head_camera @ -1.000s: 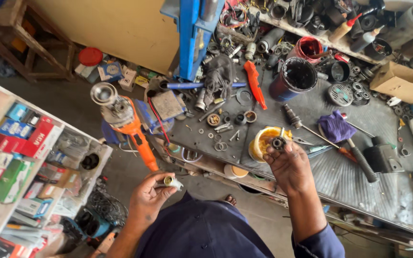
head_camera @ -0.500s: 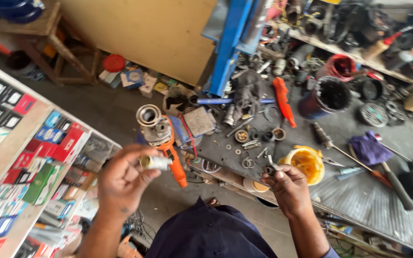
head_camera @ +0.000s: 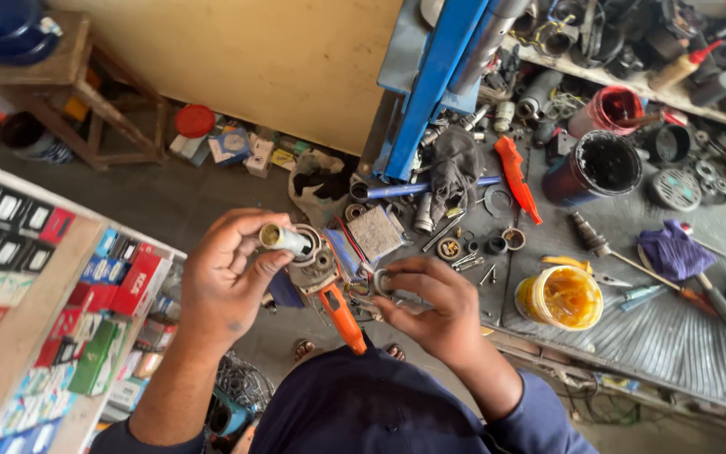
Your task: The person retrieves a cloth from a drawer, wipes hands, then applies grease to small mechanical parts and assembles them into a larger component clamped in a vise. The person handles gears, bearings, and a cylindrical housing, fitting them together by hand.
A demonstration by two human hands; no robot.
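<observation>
- Looking down on a cluttered workbench (head_camera: 674, 336): the person's two hands are raised in front of the chest, level with the bench's near edge.
- Left hand (head_camera: 224, 282): thumb and fingers are curled and pressed on a short metal cylinder (head_camera: 283, 239), pinching it at its rear half. Its long axis runs roughly left to right in the frame, the yellowish open end to the left and the plain end poking right, out of the fingertips.
- Right hand (head_camera: 434, 307): fingers are bent inward, pinching a small metal ring (head_camera: 380, 282) between thumb and forefinger. The ring faces the camera partly on edge; how much of it the fingers cover cannot be told.
- Key relation: the ring lies to the right of and lower than the cylinder's plain end, near but apart, with a gap between the two hands. The cylinder's axis points broadly towards the right hand. The ring's bore does not look lined up with that axis.
- Between and below the hands: a grinder (head_camera: 325, 282) with an orange handle, its round head just beneath the cylinder. Contact between them cannot be told.
- On the bench: a yellow grease tub (head_camera: 560, 298) right of the right hand, a dark can (head_camera: 594, 164) further back, a purple rag (head_camera: 674, 252), a blue post (head_camera: 439, 80) and loose metal parts.
- Left of the person: a shelf of coloured boxes (head_camera: 69, 311).
</observation>
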